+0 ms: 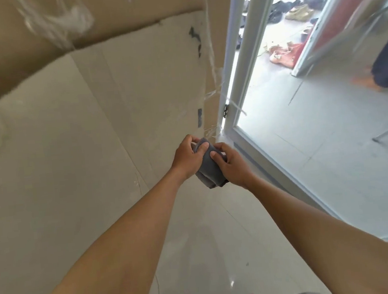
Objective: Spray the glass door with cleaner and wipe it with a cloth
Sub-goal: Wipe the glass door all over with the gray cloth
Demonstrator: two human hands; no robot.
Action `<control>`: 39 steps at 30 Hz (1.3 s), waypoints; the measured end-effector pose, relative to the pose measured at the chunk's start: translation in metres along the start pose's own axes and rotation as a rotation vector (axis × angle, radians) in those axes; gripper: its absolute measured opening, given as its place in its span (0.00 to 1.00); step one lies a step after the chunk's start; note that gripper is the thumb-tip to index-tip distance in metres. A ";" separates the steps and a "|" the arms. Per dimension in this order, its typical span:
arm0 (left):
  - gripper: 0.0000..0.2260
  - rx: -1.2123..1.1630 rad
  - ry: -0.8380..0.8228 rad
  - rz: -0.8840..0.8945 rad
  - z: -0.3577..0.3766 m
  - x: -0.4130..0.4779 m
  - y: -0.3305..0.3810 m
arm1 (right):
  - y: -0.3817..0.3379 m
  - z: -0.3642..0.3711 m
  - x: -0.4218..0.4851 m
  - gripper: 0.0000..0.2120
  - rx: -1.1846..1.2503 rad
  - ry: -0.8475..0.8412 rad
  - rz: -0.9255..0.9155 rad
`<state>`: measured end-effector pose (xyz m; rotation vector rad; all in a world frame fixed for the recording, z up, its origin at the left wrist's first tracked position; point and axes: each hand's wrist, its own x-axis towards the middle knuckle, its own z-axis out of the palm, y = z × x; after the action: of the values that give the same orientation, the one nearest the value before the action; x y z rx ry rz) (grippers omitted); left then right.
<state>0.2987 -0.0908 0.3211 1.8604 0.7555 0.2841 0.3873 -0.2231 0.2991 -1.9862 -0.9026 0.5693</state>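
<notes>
One grey cloth [211,169] sits at frame centre, pinched between our two hands: left hand [186,158] on its upper edge, right hand [229,165] on its side. One glass door [332,146] stands just right of them. We see no sprayer; wiping dry could smear, and loose folds might slip to the floor [198,242].

Taped cardboard sheets [63,141]; shoes [285,54] outside.

Head view, forward and downward.
</notes>
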 end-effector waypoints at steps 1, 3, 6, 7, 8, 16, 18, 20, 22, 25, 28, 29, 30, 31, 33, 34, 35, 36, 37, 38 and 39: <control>0.07 -0.005 0.003 0.000 -0.003 -0.002 0.020 | -0.011 -0.012 -0.005 0.10 -0.005 0.042 0.008; 0.07 -0.018 0.007 -0.003 -0.009 -0.006 0.061 | -0.036 -0.035 -0.016 0.15 0.007 0.132 -0.008; 0.07 -0.081 0.038 -0.038 -0.017 -0.009 0.124 | -0.078 -0.066 -0.034 0.21 -0.022 0.262 -0.179; 0.07 -0.115 0.051 -0.054 -0.021 -0.011 0.146 | -0.093 -0.076 -0.040 0.24 -0.051 0.281 -0.223; 0.07 -0.155 0.054 -0.067 -0.024 -0.012 0.174 | -0.111 -0.093 -0.046 0.27 -0.098 0.298 -0.255; 0.09 -0.343 -0.014 -0.135 -0.044 -0.021 0.343 | -0.213 -0.199 -0.062 0.38 -0.456 0.418 -0.421; 0.09 -0.361 -0.042 -0.120 -0.049 -0.022 0.392 | -0.241 -0.235 -0.059 0.35 -0.452 0.480 -0.426; 0.10 -0.365 -0.055 -0.089 -0.052 -0.022 0.431 | -0.262 -0.265 -0.053 0.32 -0.432 0.523 -0.470; 0.09 -0.378 -0.075 -0.053 -0.052 -0.023 0.470 | -0.282 -0.298 -0.051 0.26 -0.428 0.562 -0.562; 0.07 -0.391 -0.085 0.030 -0.050 -0.027 0.512 | -0.301 -0.340 -0.050 0.23 -0.459 0.570 -0.646; 0.05 -0.419 -0.099 0.078 -0.049 -0.033 0.553 | -0.319 -0.376 -0.052 0.30 -0.491 0.579 -0.647; 0.05 -0.430 -0.105 0.082 -0.050 -0.033 0.568 | -0.325 -0.386 -0.052 0.30 -0.505 0.591 -0.638; 0.04 -0.430 -0.112 0.090 -0.050 -0.034 0.586 | -0.334 -0.399 -0.054 0.30 -0.522 0.608 -0.625; 0.04 -0.421 -0.115 0.102 -0.049 -0.035 0.604 | -0.342 -0.411 -0.056 0.31 -0.540 0.626 -0.616; 0.05 -0.399 -0.104 0.150 -0.046 -0.036 0.642 | -0.358 -0.439 -0.060 0.33 -0.565 0.670 -0.606; 0.05 -0.377 -0.088 0.172 -0.045 -0.036 0.658 | -0.365 -0.449 -0.061 0.34 -0.564 0.679 -0.596; 0.05 -0.346 -0.079 0.194 -0.043 -0.036 0.676 | -0.372 -0.461 -0.062 0.36 -0.559 0.695 -0.584; 0.06 -0.313 -0.083 0.206 -0.042 -0.035 0.693 | -0.380 -0.471 -0.063 0.37 -0.542 0.718 -0.569; 0.06 -0.285 -0.103 0.213 -0.040 -0.034 0.708 | -0.388 -0.480 -0.062 0.38 -0.511 0.755 -0.547; 0.06 -0.266 -0.131 0.218 -0.038 -0.033 0.723 | -0.395 -0.489 -0.060 0.37 -0.464 0.801 -0.521; 0.06 -0.255 -0.154 0.223 -0.035 -0.032 0.736 | -0.402 -0.497 -0.058 0.35 -0.411 0.844 -0.497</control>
<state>0.5259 -0.2615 1.0018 1.7010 0.3866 0.3574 0.5328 -0.3761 0.9059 -1.9521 -0.9361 -0.7443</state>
